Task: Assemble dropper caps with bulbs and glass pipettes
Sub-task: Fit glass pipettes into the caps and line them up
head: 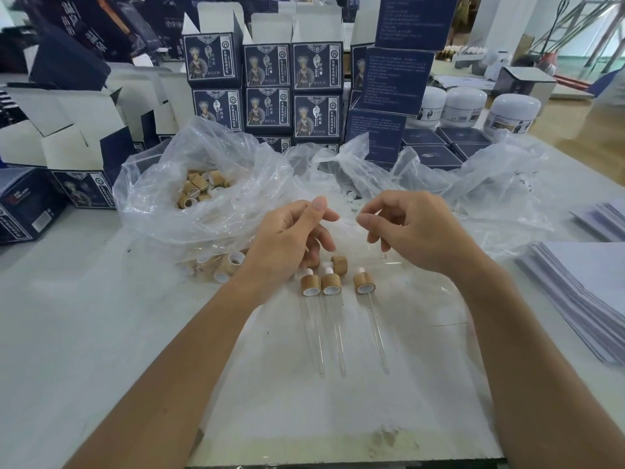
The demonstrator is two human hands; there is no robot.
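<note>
Both hands raised over the bags: left hand (291, 238) and right hand (411, 228) slightly apart, fingertips pinched, contents unclear. Three finished droppers (329, 292) are laid parallel below, kept clear of loose caps (199, 189).

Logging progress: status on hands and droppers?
Left hand and right hand both raised, pinching something unclear. Three assembled droppers on table. One loose cap behind. Nothing blocking.

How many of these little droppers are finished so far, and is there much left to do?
Three assembled droppers lie on the table. A loose bamboo cap waits beside them. The left hand and right hand hold something small and clear. A bag of caps remains, so plenty.
</note>
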